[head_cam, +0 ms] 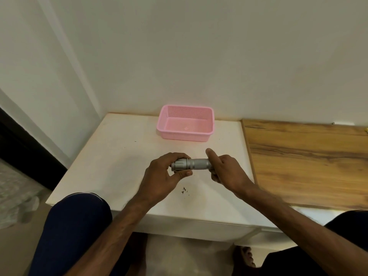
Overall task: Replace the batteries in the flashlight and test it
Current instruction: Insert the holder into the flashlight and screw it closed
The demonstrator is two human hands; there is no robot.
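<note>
A silver-grey flashlight (194,164) is held level above the white table (119,156), its wide ribbed head pointing left. My left hand (165,176) is wrapped around the head, thumb underneath. My right hand (225,169) grips the tail end, with the index finger stretched up over the barrel. The tail cap is hidden inside my right hand. No loose batteries are in view.
A pink plastic basket (211,124) stands at the back of the table against the wall and looks empty. A wooden board (308,162) adjoins the table on the right. Small dark specks (184,190) lie on the table below my hands. My knees sit at the front edge.
</note>
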